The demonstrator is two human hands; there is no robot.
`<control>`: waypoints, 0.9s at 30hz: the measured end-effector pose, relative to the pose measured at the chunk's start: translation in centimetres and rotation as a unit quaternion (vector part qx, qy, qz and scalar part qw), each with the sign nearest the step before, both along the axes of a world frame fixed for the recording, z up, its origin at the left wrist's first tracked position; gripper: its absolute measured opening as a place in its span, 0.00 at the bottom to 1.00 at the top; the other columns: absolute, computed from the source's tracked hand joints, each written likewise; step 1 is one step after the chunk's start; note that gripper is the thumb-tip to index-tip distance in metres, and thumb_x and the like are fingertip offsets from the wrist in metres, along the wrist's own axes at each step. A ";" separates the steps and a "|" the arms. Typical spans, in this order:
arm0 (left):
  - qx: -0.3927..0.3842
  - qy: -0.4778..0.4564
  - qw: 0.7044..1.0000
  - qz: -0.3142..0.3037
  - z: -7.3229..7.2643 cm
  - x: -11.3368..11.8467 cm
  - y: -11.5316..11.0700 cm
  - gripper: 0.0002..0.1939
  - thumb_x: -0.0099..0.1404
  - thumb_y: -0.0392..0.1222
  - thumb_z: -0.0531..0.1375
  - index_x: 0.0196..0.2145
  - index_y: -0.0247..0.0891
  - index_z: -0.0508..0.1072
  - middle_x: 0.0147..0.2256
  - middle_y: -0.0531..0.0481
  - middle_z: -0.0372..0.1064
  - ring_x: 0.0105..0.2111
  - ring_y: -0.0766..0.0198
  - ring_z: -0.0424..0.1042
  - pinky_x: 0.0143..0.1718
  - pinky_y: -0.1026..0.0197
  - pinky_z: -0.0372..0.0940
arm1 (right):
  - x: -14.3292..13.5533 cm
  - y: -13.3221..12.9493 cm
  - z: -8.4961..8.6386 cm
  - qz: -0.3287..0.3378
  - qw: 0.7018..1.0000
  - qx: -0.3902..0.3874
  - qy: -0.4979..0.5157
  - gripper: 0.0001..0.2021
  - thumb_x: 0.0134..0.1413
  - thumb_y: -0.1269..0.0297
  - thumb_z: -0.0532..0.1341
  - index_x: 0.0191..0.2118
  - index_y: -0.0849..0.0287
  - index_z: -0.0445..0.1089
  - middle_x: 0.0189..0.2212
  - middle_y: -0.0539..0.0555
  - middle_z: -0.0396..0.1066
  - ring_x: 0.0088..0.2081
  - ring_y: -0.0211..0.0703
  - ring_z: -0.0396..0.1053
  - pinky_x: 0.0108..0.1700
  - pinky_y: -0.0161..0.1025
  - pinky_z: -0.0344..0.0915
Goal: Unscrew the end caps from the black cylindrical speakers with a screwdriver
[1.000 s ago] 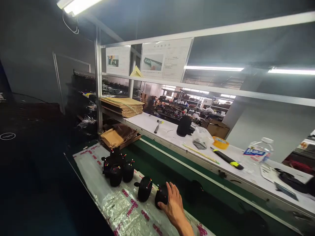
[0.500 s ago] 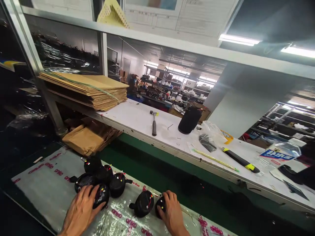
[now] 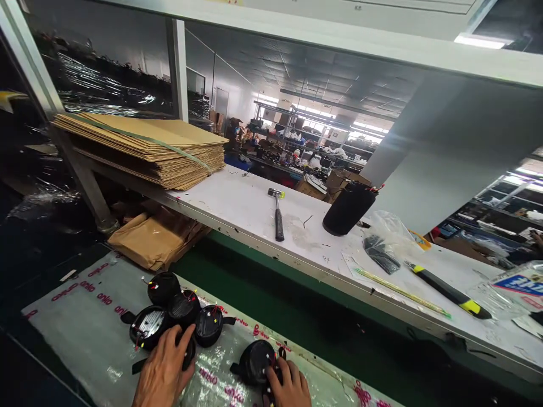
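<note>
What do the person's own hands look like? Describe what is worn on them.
The left grip and right grip are bare human hands: no gloves, rings or cables show, and no clear markings. The bottom edge of the picture cuts off the forearms, so whether there are sleeves cannot be told.

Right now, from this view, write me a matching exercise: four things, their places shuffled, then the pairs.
Things
1. grey-handled metal hammer
2. strapped brown cardboard stack
3. bare left hand
4. long black-and-yellow tool

Places
A. fingers around a black rounded part
B. near the clear labelled plastic bottle
C. at the left end of the flat white shelf
D. lying between the cardboard stack and the leaning black cylinder

Pairs: 1-D, 2-C, 3-A, 4-B
</note>
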State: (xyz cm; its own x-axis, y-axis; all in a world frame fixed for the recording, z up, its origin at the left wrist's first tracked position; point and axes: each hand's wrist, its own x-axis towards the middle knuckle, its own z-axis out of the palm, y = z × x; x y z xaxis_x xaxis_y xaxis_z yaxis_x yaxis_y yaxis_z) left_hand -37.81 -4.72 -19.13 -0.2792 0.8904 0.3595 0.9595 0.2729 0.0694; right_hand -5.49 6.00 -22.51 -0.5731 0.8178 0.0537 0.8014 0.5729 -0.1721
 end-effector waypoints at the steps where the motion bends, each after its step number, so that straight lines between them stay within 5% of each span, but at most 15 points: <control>1: -0.006 0.001 1.000 -0.009 -0.2 0.4 -0.1 0.26 0.66 0.33 0.60 0.62 0.39 0.72 0.55 0.37 0.72 0.57 0.49 0.72 0.54 0.54 0.72 | 0.0 0.0 0.0 -0.002 1.000 0.001 0.001 0.24 0.50 0.64 0.71 0.54 0.38 0.74 0.58 0.54 0.73 0.58 0.68 0.68 0.57 0.63 0.65; 5: -0.033 0.004 0.999 -0.010 -0.3 2.1 0.8 0.26 0.63 0.32 0.59 0.59 0.40 0.76 0.58 0.36 0.71 0.58 0.43 0.71 0.53 0.47 0.71 | -0.5 -0.3 0.1 -0.014 1.000 0.002 0.001 0.23 0.50 0.63 0.70 0.53 0.41 0.75 0.59 0.56 0.72 0.59 0.70 0.67 0.60 0.68 0.60; 10: -0.060 0.009 0.998 0.030 0.5 3.0 2.9 0.22 0.73 0.35 0.51 0.57 0.34 0.77 0.54 0.29 0.73 0.53 0.39 0.73 0.41 0.45 0.71 | -1.3 -0.3 0.8 -0.014 1.000 -0.004 0.000 0.21 0.51 0.61 0.70 0.52 0.42 0.76 0.61 0.57 0.71 0.59 0.69 0.68 0.58 0.64 0.63; 20: -0.083 0.019 0.996 -0.009 1.5 2.5 3.3 0.21 0.73 0.33 0.50 0.54 0.41 0.80 0.59 0.35 0.73 0.58 0.43 0.70 0.50 0.45 0.66 | -1.7 0.3 3.5 0.011 0.999 -0.050 0.011 0.20 0.56 0.58 0.69 0.55 0.43 0.73 0.67 0.56 0.64 0.63 0.67 0.64 0.59 0.63 0.63; 27: -0.075 0.030 0.997 -0.002 2.1 2.7 3.7 0.23 0.76 0.39 0.47 0.55 0.37 0.78 0.58 0.35 0.74 0.57 0.43 0.71 0.49 0.46 0.65 | -2.6 -0.4 4.9 -0.037 0.997 -0.050 0.037 0.15 0.64 0.54 0.64 0.55 0.45 0.72 0.66 0.53 0.65 0.62 0.62 0.63 0.60 0.61 0.62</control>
State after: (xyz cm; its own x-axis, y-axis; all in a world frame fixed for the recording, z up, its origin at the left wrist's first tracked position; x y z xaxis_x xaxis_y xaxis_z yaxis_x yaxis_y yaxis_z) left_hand -35.12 -1.01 -17.02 -0.2580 0.9363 0.2383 0.9617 0.2725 -0.0297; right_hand -8.09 5.58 -17.65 -0.5081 0.8612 0.0100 0.8241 0.4895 -0.2851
